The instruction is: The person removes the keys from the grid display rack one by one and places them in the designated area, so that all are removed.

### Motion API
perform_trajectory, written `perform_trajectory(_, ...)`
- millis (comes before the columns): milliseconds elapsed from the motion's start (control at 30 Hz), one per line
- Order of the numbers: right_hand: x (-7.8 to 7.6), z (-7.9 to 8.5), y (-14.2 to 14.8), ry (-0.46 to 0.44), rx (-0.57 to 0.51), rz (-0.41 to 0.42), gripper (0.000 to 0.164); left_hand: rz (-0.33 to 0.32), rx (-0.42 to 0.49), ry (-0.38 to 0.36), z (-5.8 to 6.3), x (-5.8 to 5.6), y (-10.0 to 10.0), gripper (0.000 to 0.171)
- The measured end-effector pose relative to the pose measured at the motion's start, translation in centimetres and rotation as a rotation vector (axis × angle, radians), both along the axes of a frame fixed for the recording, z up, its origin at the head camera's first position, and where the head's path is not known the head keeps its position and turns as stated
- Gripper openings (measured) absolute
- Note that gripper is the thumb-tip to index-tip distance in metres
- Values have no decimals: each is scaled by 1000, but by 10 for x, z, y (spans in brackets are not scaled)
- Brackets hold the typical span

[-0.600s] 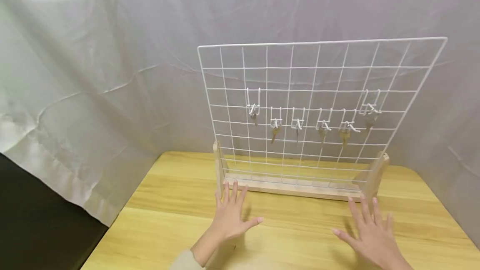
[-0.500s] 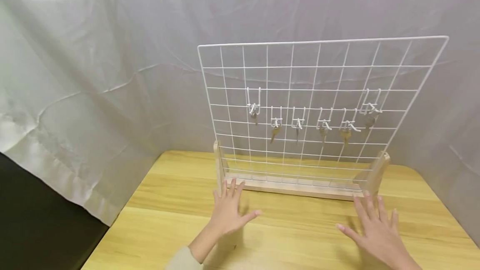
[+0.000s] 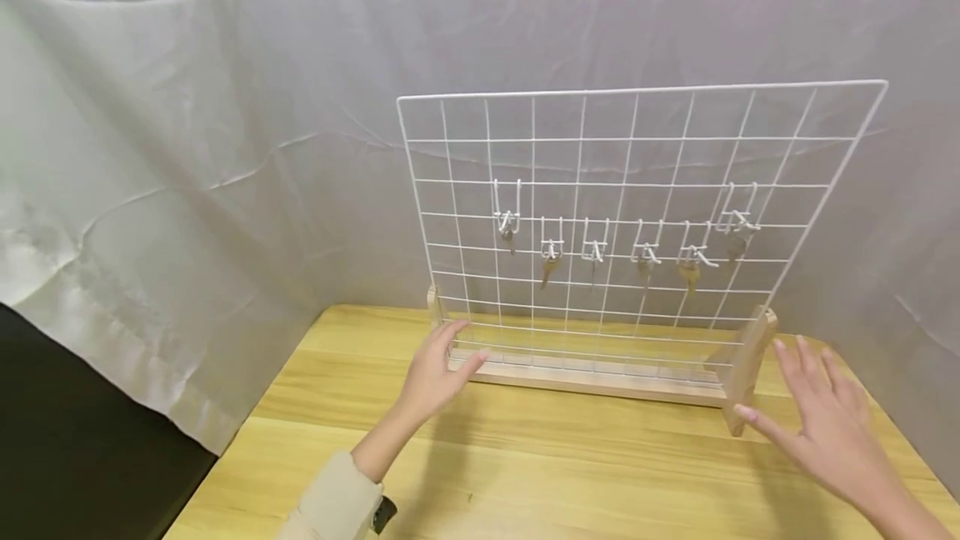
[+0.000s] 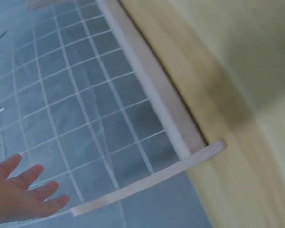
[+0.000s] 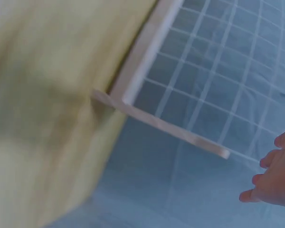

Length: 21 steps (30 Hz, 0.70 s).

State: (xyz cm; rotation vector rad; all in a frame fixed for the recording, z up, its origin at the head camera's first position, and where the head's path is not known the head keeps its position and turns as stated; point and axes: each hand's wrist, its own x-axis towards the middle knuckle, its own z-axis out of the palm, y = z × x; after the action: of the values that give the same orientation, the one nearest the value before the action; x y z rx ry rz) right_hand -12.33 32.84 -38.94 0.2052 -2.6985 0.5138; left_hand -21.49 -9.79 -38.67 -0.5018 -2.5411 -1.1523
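A white wire grid panel (image 3: 555,140) stands upright in a pale wooden stand (image 3: 592,379) on the table. Several white wire hooks (image 3: 596,250) hang across its middle, with keys dangling from them; two brass-coloured keys (image 3: 551,269) stand out. My left hand (image 3: 431,373) is at the stand's left end, thumb and fingers apart, overlapping the left wooden upright (image 3: 433,304) in the head view. My right hand (image 3: 832,432) is just right of the right upright (image 3: 752,365), fingers extended and spread, thumb pointing toward it. Neither hand holds anything.
The yellow wood-grain table (image 3: 570,482) extends in front of the stand. Grey cloth (image 3: 262,107) hangs behind and along both sides. A dark area (image 3: 82,440) lies past the table's left edge. A black wristband (image 3: 384,515) shows at my left sleeve.
My left hand has moved forward and slightly left, up to the left upright. My right hand has moved right and forward, past the right upright. The grid and keys stay in place.
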Motion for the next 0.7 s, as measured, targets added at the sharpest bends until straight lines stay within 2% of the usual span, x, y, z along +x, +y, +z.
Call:
perform_trajectory(133,-6,23,10,8,0,19,89,-8,55,2,17,-7,1,52)
perform_trajectory(367,-18,69,26,63,13,30,81,-31,31,76,43,-18,7,51)
perform_trajectory(567,-30,105,31,49,-64,-26,80,-42,182,146,64,-31,17,47)
perform_trajectory(700,-45,121,38,30,-98,-35,79,-33,292,136,77,-43,26,45)
